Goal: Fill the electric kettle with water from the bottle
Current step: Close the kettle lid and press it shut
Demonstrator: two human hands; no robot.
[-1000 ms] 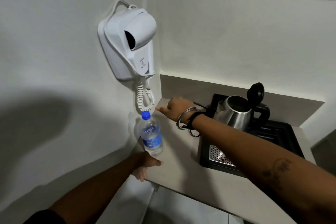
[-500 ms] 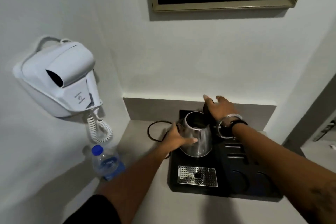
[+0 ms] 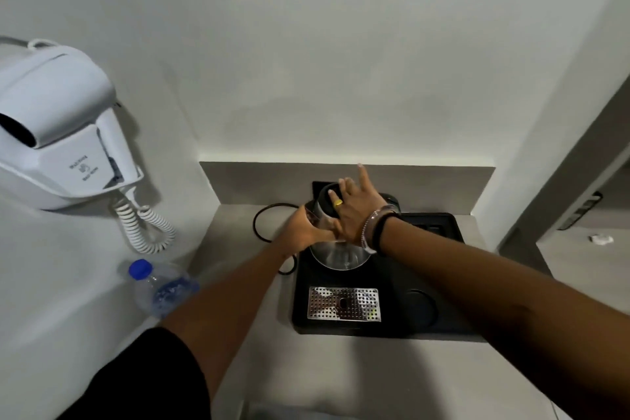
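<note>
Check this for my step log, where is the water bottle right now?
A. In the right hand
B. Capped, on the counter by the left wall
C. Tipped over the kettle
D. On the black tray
B: the water bottle stands capped beside the left wall, neither hand on it.

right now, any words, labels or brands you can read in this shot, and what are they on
None can be read for certain.
Hair dryer holder: two small grey lines of print around a logo, too blurred to quote.
Water bottle: blue label, its text too blurred.
Kettle and black tray: no text visible.
</note>
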